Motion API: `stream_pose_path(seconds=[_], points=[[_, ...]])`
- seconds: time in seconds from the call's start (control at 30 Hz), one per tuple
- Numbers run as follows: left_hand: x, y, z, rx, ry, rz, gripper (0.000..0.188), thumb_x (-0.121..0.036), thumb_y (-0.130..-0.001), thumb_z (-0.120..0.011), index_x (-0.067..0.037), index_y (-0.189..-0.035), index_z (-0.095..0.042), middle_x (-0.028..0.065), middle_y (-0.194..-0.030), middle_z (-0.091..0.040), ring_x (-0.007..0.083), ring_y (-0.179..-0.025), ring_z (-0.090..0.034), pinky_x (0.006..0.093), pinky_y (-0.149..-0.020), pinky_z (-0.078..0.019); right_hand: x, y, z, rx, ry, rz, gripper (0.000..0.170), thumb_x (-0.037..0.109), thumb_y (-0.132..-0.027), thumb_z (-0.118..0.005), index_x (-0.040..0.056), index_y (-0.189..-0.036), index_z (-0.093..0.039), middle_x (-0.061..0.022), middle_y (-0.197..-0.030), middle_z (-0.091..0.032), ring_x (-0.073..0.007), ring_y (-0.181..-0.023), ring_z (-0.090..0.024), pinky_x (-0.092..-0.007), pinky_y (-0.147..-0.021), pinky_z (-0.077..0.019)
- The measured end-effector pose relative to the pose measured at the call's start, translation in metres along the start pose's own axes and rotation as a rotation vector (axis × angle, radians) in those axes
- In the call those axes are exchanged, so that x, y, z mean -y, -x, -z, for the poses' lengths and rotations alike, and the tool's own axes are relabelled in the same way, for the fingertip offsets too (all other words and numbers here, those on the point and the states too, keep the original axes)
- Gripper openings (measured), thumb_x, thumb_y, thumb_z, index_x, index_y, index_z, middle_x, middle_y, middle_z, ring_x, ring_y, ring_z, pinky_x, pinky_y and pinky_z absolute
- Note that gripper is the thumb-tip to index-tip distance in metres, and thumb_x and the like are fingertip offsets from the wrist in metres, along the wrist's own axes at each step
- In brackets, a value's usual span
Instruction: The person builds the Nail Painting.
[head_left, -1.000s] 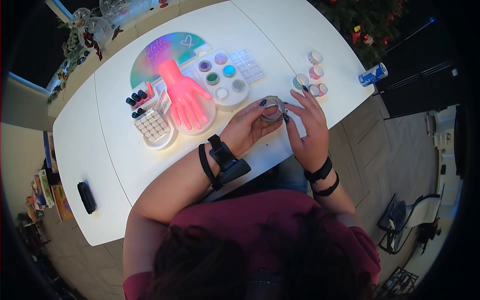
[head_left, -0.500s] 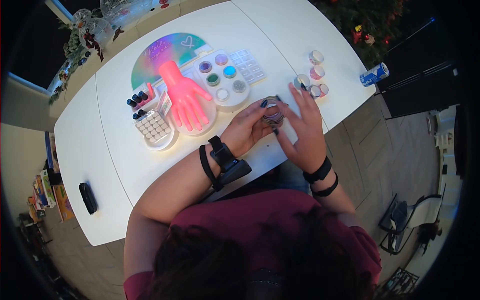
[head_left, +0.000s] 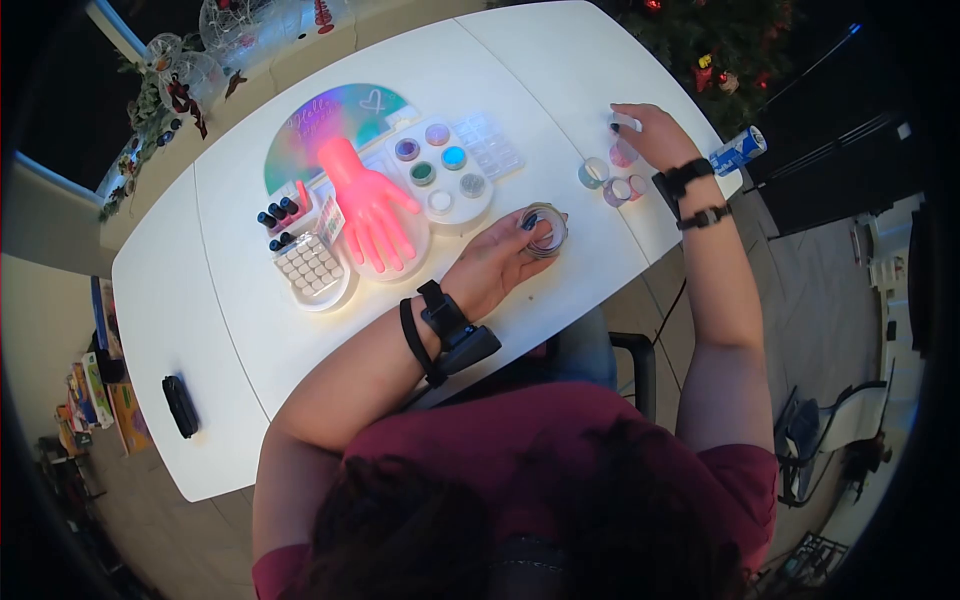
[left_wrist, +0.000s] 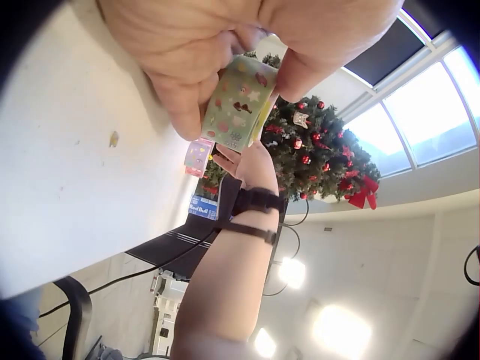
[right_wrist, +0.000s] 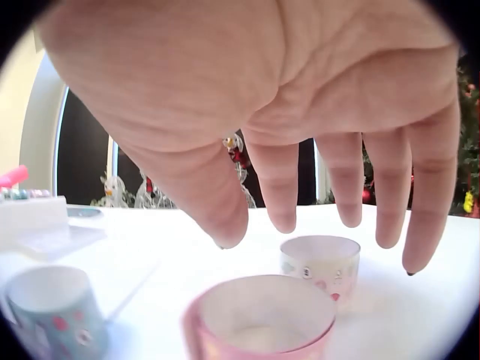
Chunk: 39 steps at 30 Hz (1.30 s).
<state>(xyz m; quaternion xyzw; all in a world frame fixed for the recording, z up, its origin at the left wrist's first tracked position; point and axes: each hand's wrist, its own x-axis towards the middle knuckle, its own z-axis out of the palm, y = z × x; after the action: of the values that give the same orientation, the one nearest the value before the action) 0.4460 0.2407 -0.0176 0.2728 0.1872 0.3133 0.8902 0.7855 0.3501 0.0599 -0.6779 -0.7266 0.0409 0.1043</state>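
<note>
Both my hands are apart: my left hand (head_left: 488, 265) pinches a pale green, picture-patterned roll (left_wrist: 240, 105) above the white surface (head_left: 345, 370), while my right hand (right_wrist: 270, 97) hovers, fingers spread, over a white patterned roll (right_wrist: 339, 281). Nearby stand a pink patterned roll (right_wrist: 196, 330) and a blue-green patterned roll (right_wrist: 75, 322).

Surface (head_left: 545, 70): dummy hand (head_left: 370, 210) on base (head_left: 422, 250), left of centre. Sign (head_left: 300, 135) behind it. Bottles (head_left: 284, 210) to its left; box (head_left: 308, 262) just before them, on tray (head_left: 338, 296). Right of dummy hand, stand (head_left: 464, 212) with six jars (head_left: 423, 173); palette (head_left: 492, 148) behind it, rightward. Rolls (head_left: 593, 173) farther right, grouped. Can (head_left: 738, 150) by right edge. Pouch (head_left: 180, 406) well apart, left. Tree (head_left: 715, 35) beyond far right edge.
</note>
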Motion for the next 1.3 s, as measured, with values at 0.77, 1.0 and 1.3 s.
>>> stream_pose_path(seconds=[0.77,1.0,1.3], points=[[0.002,0.005,-0.001,0.034,0.048,-0.054,0.048,-0.025,-0.118,-0.045,-0.001,-0.159,-0.042,0.009,-0.141,-0.064,0.0171,-0.129,-0.067,0.0408,-0.117,-0.0539,0.162,0.147,0.006,-0.235,-0.449,0.393,0.025,0.002,-0.088,-0.08,0.0053,-0.112,-0.074,-0.0126,-0.123,-0.073,-0.0332,-0.111,-0.073,-0.0385,-0.092,-0.0598],[-0.001,0.008,-0.008,-0.021,0.029,-0.037,0.04,-0.022,-0.117,-0.046,0.0,-0.151,-0.049,0.009,-0.132,-0.066,0.0181,-0.123,-0.069,0.041,-0.116,-0.0551,0.165,0.159,0.0,-0.215,-0.47,0.344,0.022,0.002,-0.09,-0.078,0.0056,-0.111,-0.073,-0.0112,-0.126,-0.073,-0.033,-0.111,-0.072,-0.0399,-0.093,-0.0601],[-0.002,0.009,-0.013,-0.023,-0.089,-0.015,0.042,-0.026,-0.117,-0.049,0.001,-0.149,-0.053,0.0089,-0.136,-0.065,0.0174,-0.127,-0.066,0.0393,-0.116,-0.0547,0.164,0.169,-0.006,-0.222,-0.318,0.364,0.019,0.009,-0.093,-0.077,0.0084,-0.112,-0.074,-0.0117,-0.118,-0.077,-0.0337,-0.108,-0.073,-0.0416,-0.092,-0.0597]])
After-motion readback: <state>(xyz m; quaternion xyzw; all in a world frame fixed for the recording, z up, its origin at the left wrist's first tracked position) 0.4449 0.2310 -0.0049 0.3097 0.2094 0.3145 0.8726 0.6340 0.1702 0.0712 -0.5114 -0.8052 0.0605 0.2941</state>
